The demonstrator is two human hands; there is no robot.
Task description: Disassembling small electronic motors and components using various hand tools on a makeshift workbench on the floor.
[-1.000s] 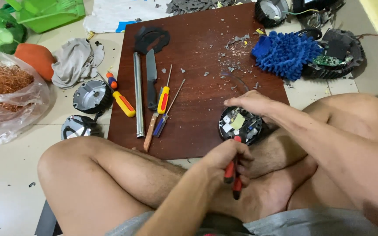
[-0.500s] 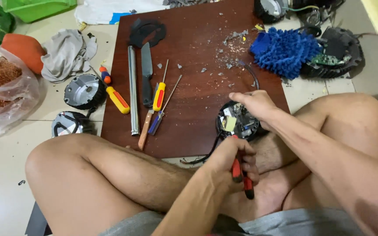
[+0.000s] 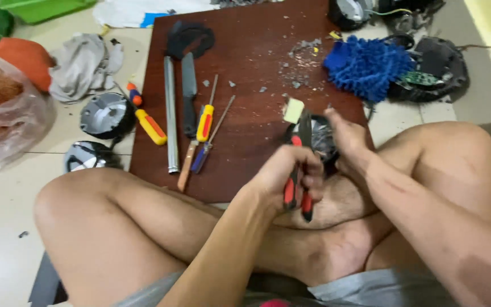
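Note:
My left hand is closed around red-handled pliers, whose jaws point up at a round black motor part. My right hand grips that part from the right and holds it tilted, just above the near edge of the dark red wooden board. A pale yellow sticker stands up from the top of the part. Both hands meet over my crossed legs.
On the board lie a metal bar, a dark blade, yellow-handled screwdrivers and grey debris. A blue mitt and black housings sit right. Two round motor parts, a rag and a bag of copper lie left.
My right hand has lifted the round black part off the board and tilted it. My left hand has raised the pliers from my lap up to the part.

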